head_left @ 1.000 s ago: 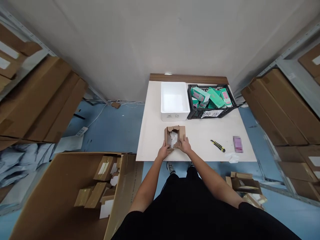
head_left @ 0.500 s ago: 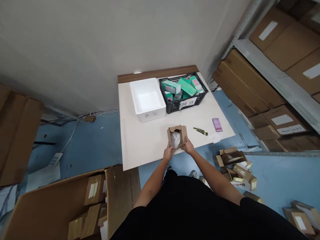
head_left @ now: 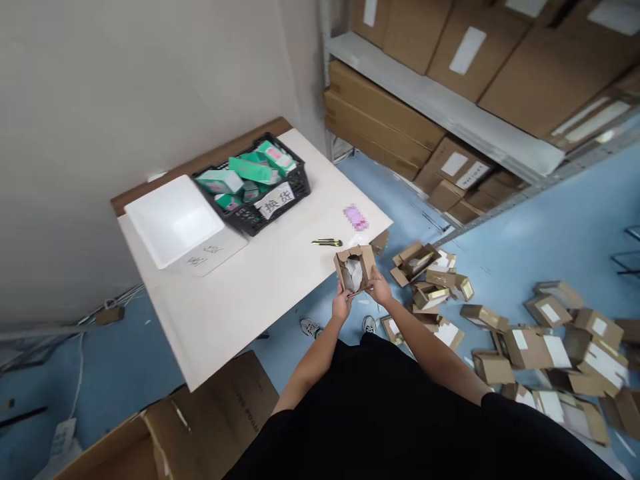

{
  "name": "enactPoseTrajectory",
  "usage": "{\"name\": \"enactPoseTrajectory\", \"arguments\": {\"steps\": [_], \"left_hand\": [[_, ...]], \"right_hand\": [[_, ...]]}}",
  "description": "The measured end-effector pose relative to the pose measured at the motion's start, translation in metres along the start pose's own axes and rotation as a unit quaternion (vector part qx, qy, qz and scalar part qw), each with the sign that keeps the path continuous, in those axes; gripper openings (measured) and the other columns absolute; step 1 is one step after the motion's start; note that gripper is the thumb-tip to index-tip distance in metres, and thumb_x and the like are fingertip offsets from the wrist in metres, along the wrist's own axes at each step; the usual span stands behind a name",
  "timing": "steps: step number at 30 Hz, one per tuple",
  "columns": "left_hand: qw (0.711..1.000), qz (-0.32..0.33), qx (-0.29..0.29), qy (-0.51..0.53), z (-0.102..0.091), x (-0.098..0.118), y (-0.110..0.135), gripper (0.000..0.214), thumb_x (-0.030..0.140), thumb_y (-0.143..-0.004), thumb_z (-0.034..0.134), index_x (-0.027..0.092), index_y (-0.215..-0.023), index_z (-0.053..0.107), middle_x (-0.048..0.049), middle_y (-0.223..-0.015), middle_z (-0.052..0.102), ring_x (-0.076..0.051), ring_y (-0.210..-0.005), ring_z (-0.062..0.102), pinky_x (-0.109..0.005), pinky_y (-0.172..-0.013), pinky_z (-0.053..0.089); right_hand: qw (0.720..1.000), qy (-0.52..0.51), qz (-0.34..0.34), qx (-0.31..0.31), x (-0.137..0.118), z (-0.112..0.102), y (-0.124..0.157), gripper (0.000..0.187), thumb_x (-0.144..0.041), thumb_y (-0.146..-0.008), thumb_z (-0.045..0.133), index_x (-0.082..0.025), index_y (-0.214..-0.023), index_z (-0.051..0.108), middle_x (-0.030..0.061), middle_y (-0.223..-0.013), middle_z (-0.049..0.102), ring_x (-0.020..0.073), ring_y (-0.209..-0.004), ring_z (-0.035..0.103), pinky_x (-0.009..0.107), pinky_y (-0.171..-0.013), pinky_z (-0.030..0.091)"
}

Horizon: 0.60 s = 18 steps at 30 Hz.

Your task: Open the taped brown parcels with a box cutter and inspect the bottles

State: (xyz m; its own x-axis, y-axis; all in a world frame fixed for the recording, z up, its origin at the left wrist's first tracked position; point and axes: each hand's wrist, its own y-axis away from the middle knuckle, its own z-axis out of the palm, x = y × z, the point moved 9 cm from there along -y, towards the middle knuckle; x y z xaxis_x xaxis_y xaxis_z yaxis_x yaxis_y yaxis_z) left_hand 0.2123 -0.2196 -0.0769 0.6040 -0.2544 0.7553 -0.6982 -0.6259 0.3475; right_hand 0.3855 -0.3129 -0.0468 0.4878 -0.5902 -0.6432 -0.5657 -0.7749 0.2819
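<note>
Between my two hands is a small open cardboard box (head_left: 369, 259), held at the table's front edge with its opening facing up. White crumpled paper or wrap (head_left: 354, 273) shows inside it; anything beneath is hidden. My left hand (head_left: 342, 302) grips the near left corner, and my right hand (head_left: 380, 288) is closed on the right side. Just beyond the box, a yellow-and-black utility knife (head_left: 327, 243) lies on the white table (head_left: 280, 267). Farther right on the tabletop is a blurred pink-purple item (head_left: 355, 217).
A white foam bin (head_left: 200, 257) and a black crate (head_left: 255, 223) of green boxes (head_left: 253, 170) stand along the table's back. Many opened cartons (head_left: 537, 348) litter the floor at right. Metal shelving (head_left: 445, 100) holds large cartons. A big carton (head_left: 215, 413) sits at lower left.
My view and body have turned to the right. The held box has moved from over the tabletop to its front right edge, still in both hands. More floor cartons show.
</note>
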Motion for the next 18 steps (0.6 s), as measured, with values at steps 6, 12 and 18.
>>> {"name": "enactPoseTrajectory", "arguments": {"steps": [6, 12, 18], "left_hand": [[0.993, 0.087, -0.076, -0.03, 0.111, 0.105, -0.028, 0.014, 0.017, -0.094, 0.071, 0.023, -0.103, 0.079, -0.0103, -0.174, 0.04, -0.032, -0.137, 0.066, -0.046, -0.111, 0.056], [0.966, 0.184, -0.172, -0.063, 0.221, 0.21, -0.032, 0.012, 0.016, -0.092, 0.072, 0.025, -0.097, 0.078, -0.0051, -0.175, 0.04, -0.03, -0.138, 0.065, -0.045, -0.114, 0.054], [0.938, 0.256, -0.224, -0.064, 0.292, 0.294, -0.043, 0.031, 0.012, -0.088, 0.074, 0.02, -0.117, 0.079, -0.0161, -0.177, 0.031, -0.038, -0.157, 0.043, -0.054, -0.127, 0.039]], "right_hand": [[0.991, -0.032, 0.093, 0.094, 0.116, -0.102, 0.052, 0.012, -0.011, -0.073, 0.081, -0.021, -0.072, 0.074, 0.0112, -0.173, 0.04, 0.0342, -0.156, 0.044, 0.049, -0.126, 0.041], [0.957, -0.057, 0.168, 0.228, 0.216, -0.188, 0.138, 0.007, -0.018, -0.075, 0.078, -0.02, -0.081, 0.076, 0.0129, -0.173, 0.041, 0.0348, -0.16, 0.037, 0.054, -0.127, 0.037], [0.916, -0.074, 0.236, 0.315, 0.284, -0.24, 0.184, 0.018, -0.023, -0.078, 0.078, -0.021, -0.096, 0.077, 0.0112, -0.174, 0.037, 0.0365, -0.163, 0.028, 0.057, -0.132, 0.024]]}}
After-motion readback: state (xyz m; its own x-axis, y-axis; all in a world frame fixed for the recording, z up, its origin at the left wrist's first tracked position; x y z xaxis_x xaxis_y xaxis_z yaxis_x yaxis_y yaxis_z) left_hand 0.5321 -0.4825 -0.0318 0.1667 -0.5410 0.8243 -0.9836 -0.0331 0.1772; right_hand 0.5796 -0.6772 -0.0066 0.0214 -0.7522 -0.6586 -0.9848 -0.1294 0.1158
